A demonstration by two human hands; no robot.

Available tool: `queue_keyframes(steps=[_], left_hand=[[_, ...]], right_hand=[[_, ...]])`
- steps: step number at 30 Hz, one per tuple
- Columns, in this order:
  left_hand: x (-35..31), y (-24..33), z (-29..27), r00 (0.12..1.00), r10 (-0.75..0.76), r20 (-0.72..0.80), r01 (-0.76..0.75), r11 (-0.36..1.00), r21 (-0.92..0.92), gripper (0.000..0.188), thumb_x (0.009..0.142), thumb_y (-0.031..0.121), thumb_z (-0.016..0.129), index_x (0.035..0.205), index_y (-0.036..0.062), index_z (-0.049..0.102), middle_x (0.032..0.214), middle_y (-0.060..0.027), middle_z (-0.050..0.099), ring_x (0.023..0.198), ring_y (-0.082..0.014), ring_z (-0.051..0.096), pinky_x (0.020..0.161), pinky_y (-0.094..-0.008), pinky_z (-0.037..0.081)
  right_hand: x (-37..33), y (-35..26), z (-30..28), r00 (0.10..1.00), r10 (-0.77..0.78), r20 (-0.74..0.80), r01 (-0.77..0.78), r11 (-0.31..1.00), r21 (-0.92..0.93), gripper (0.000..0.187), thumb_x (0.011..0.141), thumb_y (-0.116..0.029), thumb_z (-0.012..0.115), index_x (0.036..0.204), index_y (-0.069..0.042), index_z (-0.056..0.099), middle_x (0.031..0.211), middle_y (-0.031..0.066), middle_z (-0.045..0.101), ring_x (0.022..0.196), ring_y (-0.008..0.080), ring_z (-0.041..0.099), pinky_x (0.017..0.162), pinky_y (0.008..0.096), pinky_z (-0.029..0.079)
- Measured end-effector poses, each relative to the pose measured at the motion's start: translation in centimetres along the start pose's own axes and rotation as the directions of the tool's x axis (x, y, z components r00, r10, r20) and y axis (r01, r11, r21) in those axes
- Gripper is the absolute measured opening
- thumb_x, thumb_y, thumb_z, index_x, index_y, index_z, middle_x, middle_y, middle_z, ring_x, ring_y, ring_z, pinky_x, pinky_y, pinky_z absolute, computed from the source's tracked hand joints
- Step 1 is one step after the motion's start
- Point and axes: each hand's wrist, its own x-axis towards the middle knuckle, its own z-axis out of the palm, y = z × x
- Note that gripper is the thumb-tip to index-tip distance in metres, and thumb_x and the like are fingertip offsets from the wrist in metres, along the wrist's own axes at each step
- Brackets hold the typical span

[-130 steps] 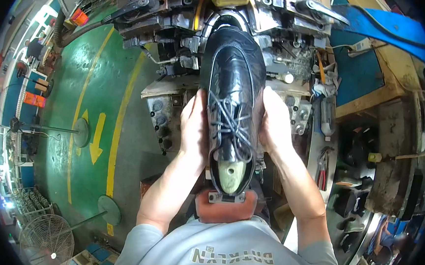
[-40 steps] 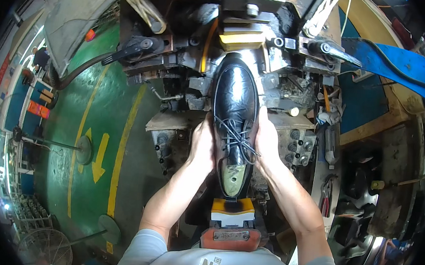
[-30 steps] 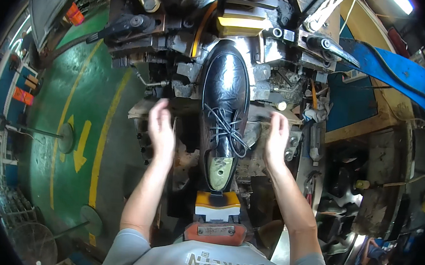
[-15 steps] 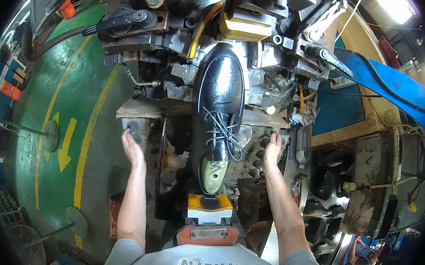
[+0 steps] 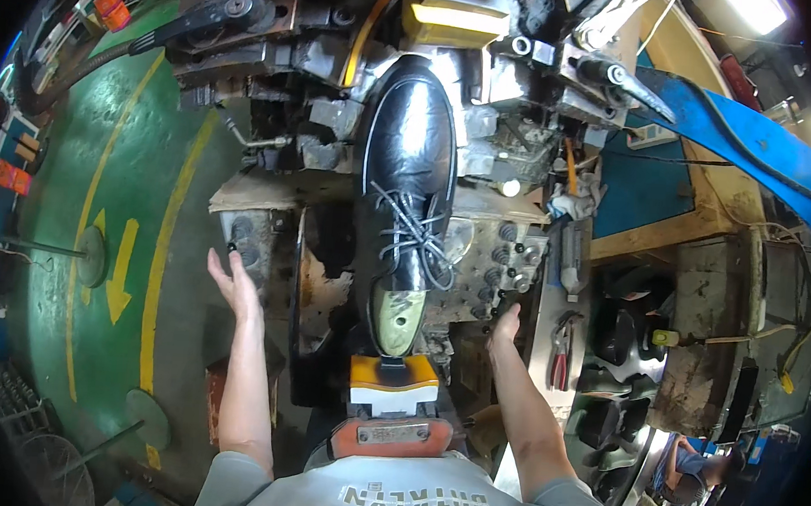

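A black lace-up shoe lies toe away from me in the machine, its grey laces tied. A green shoe last shows at its heel end, resting by a yellow-and-white support block. My left hand is open, fingers spread, beside the panel left of the shoe and holding nothing. At the lower edge of the knob panel is my right hand, seen edge-on with fingers stretched out, close to small black knobs. Whether it touches one of them I cannot tell.
Metal clamps and a yellow block surround the shoe's toe. Red-handled pliers lie on the ledge at right, near a work glove. Several black shoes sit farther right. A green floor with yellow markings stretches left.
My right hand has dropped down from the upper knobs toward the panel's lower edge. The fingers of my left hand have spread. The whole view has shifted slightly.
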Motion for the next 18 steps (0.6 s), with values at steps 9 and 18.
queue_keyframes(steps=[9,18], left_hand=[[-0.5,-0.4,0.0,0.999,-0.031,0.016,0.029,0.994,0.106,0.062,0.095,0.025,0.058,0.146,0.0036,0.030,0.150,-0.0195,0.032,0.137,-0.0301,0.033,0.112,-0.0374,0.026],[0.5,-2.8,0.7,0.997,0.018,0.074,-0.019,1.000,0.015,0.065,0.089,0.011,0.060,0.146,0.0038,0.030,0.146,-0.0198,0.037,0.132,-0.0281,0.039,0.110,-0.0351,0.029]], right_hand=[[2.0,5.4,-2.5,0.999,0.002,-0.052,-0.008,0.994,-0.110,0.101,0.085,-0.082,0.028,0.137,0.002,0.043,0.135,0.0181,0.051,0.117,0.0291,0.053,0.093,0.0403,0.044],[0.8,3.6,-2.7,0.995,0.032,0.099,-0.018,0.989,-0.146,0.093,0.086,-0.082,0.028,0.119,0.000,0.057,0.113,0.0092,0.059,0.104,0.0224,0.052,0.097,0.0347,0.037]])
